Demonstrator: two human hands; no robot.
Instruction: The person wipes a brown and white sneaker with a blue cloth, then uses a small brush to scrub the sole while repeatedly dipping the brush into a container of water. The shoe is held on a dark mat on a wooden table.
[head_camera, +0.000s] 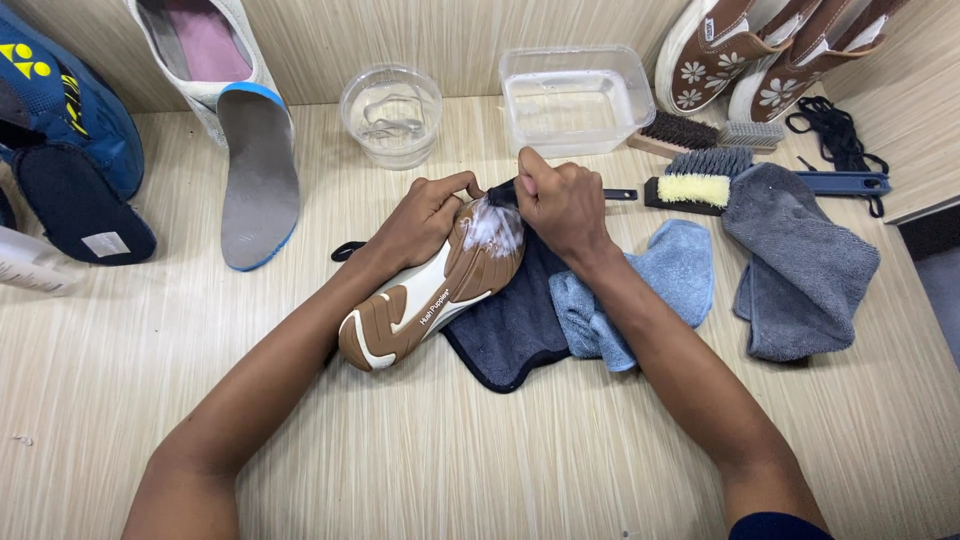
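The left hand (425, 215) clasps the light, sole-up brown-and-white rubber-soled shoe (430, 290), foam-slick at its toe, where the right hand (560, 200) pinches a small dark brush (500, 192).

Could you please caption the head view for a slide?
Left hand steadies an upturned shoe while right hand scrubs its foamy sole with a small brush.

shoe (425, 300) lies sole-up on a cloth (510, 330), two tubs (575, 95) behind, brushes (700, 180) to the right
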